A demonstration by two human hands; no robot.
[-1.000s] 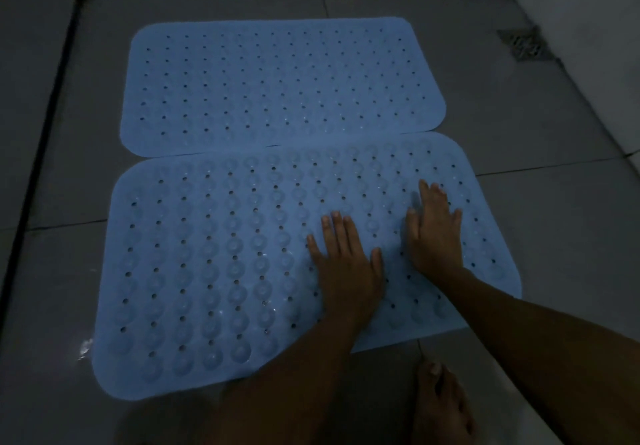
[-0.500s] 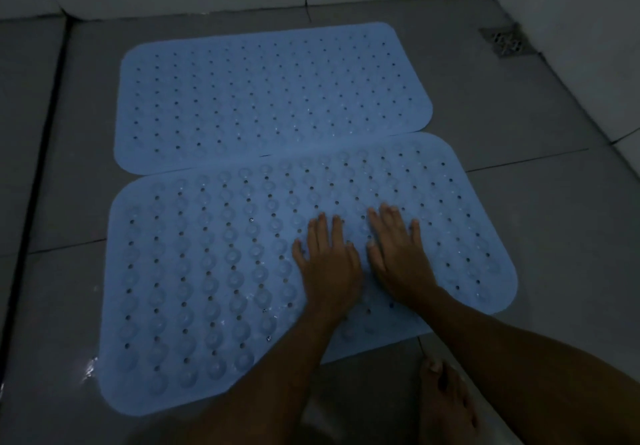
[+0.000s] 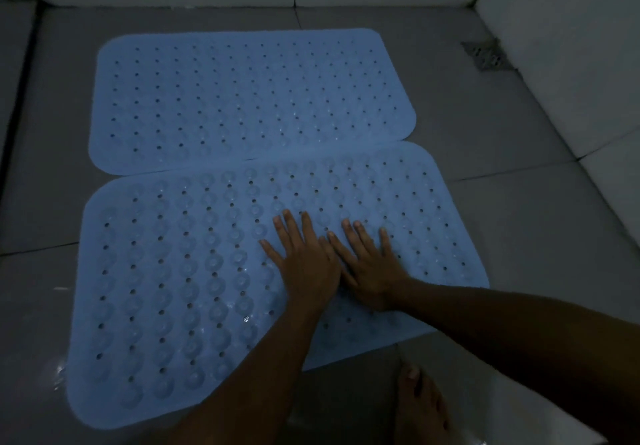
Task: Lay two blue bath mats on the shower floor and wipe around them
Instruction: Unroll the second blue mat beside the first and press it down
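Observation:
Two blue perforated bath mats lie flat on the grey tiled shower floor. The far mat sits toward the back wall. The near mat lies in front of it, its far edge overlapping the far mat slightly at the right. My left hand presses flat on the near mat near its middle, fingers spread. Right beside it, my right hand also lies flat on the same mat, the two hands touching.
A metal floor drain sits in the back right corner by the white tiled wall. My bare foot stands on the tile just in front of the near mat. A dark groove runs along the floor's left side.
My right hand has slid left across the near mat until it meets the left hand. The left hand has stayed roughly in place, still flat.

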